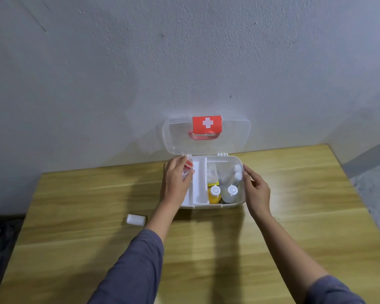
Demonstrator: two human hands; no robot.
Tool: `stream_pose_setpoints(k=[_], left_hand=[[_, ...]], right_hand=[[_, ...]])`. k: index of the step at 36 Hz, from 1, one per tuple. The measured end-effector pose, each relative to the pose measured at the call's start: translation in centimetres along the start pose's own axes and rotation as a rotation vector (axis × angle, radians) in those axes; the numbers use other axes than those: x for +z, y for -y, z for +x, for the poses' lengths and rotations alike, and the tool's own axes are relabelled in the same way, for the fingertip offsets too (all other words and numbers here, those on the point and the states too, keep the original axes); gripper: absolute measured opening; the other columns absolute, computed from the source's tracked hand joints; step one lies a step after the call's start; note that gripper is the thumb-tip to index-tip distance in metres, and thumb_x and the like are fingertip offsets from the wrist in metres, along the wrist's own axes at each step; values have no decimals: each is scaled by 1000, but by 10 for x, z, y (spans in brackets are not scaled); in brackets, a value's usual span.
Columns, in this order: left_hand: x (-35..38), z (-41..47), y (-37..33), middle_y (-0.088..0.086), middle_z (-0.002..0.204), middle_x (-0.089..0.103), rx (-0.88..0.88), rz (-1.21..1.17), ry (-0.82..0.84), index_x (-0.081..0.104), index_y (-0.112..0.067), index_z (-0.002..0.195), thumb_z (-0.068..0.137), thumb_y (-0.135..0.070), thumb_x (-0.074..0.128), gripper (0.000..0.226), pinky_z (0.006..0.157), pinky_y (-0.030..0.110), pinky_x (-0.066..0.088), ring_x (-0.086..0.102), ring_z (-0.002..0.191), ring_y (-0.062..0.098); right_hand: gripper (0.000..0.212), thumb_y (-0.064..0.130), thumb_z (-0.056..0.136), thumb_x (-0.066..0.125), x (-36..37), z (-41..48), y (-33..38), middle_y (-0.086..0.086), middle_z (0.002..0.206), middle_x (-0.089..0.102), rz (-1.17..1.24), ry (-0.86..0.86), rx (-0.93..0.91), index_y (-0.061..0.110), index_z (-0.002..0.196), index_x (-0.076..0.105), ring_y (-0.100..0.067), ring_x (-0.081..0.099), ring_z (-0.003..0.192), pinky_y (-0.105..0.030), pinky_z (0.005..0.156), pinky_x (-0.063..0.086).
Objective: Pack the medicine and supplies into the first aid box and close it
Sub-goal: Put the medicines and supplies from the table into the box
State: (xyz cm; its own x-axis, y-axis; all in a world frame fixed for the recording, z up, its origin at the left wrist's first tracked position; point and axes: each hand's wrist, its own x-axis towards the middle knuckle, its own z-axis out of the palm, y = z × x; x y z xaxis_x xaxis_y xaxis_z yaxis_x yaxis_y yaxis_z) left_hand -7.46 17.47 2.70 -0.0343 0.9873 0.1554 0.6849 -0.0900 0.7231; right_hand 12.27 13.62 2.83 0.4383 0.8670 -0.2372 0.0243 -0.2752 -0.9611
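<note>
The white first aid box [208, 205] stands open at the table's far edge, its clear lid [235, 137] with a red cross label leaning against the wall. Inside lie a white tray [199, 183] on the left, a yellow bottle [214, 195], a clear bottle [230, 194] and two small white-capped bottles [237, 172]. My left hand [176, 181] is over the box's left end, fingers closed on a small red-and-clear item [188, 166]. My right hand [256, 189] rests at the box's right wall, fingers apart, holding nothing. A white gauze roll [136, 219] lies on the table, left of the box.
The wooden table [206, 249] ends against a grey wall behind the box. Its left edge drops to a dark floor; its right edge lies beyond my right hand.
</note>
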Motion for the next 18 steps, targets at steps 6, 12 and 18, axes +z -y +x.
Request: stream_pose_setpoints(k=[6, 12, 18], left_hand=[[-7, -6, 5, 9, 115, 62, 47, 61, -32, 59, -6, 121, 84, -13, 64, 39, 89, 28, 44, 49, 109, 26], [-3, -3, 2, 7, 107, 67, -35, -30, -92, 67, -7, 109, 79, -12, 69, 30, 87, 33, 49, 54, 103, 23], [1, -3, 0, 6, 108, 68, -52, 12, -115, 67, -8, 107, 80, -13, 68, 28, 83, 25, 44, 55, 101, 23]], right_hand=[[28, 17, 93, 52, -1, 0, 0, 0, 125, 64, -2, 13, -2, 17, 119, 63, -13, 59, 114, -17, 94, 48], [30, 17, 94, 50, -1, 0, 0, 1, 125, 64, -15, 27, -9, 17, 121, 62, -11, 60, 111, -4, 80, 47], [30, 17, 94, 50, -1, 0, 1, 2, 124, 64, -10, 29, -12, 17, 122, 62, -7, 60, 103, 1, 75, 46]])
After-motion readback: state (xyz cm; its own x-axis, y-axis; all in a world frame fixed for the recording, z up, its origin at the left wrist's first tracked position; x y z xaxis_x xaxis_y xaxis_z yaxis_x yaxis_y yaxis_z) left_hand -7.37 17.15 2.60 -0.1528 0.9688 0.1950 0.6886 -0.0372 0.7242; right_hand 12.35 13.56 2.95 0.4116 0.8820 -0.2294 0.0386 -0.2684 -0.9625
